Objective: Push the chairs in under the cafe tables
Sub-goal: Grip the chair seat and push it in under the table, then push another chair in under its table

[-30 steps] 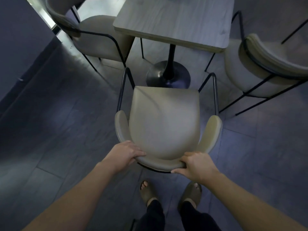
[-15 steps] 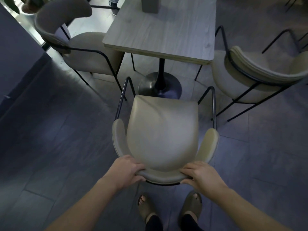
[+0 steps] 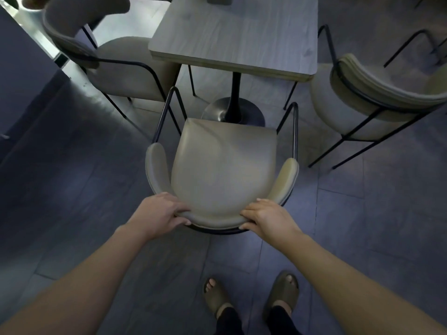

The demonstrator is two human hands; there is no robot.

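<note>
Both arms are reaching forward, nearly straight. Left hand (image 3: 158,212) and right hand (image 3: 267,217) are each closing a grip over the curved backrest of the near chair (image 3: 223,170), fingers curled on its top edge. Chair is sitting at 6 o'clock of the worktop (image 3: 238,32), seat front just short of the pedestal base (image 3: 233,114). Dark tiled floor (image 3: 72,189). Three chairs showing, one worktop; the others standing at 9 o'clock (image 3: 121,64) and 3 o'clock (image 3: 377,93).
</note>
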